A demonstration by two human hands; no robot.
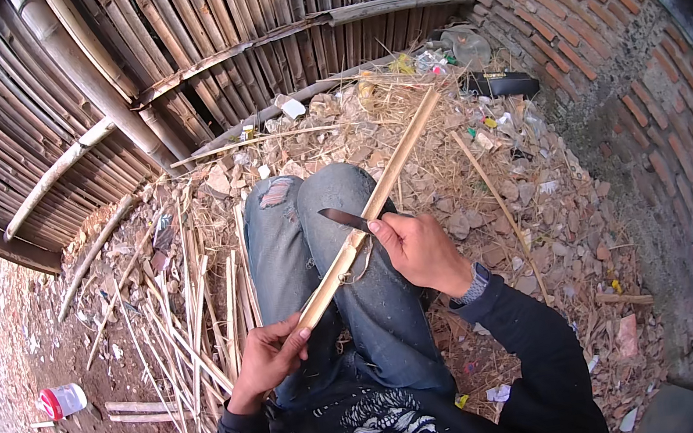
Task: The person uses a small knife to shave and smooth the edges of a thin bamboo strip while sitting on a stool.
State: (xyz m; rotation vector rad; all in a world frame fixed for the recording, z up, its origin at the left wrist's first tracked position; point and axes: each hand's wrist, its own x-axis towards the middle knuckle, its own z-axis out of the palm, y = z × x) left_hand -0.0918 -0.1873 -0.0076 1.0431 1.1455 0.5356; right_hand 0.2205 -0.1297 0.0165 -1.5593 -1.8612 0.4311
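A long split bamboo strip (404,152) slants across my knees, its pale hollow inner side facing up. Near its lower end, my left hand (270,356) grips it between thumb and fingers. My right hand (422,250) is closed on a knife, whose handle is hidden in the fist. The dark knife blade (341,218) lies across the strip about midway, by a node. A thin curled shaving (360,269) hangs beside the strip just below the blade. Jeans (279,244) with a torn knee lie beneath the work.
Several thin split bamboo sticks (195,335) are heaped to my left. Beyond them stands a clear jar with a red lid (51,404). Rubble and straw cover the ground ahead. A bamboo wall (248,18) rises in front and a brick wall (593,13) at right.
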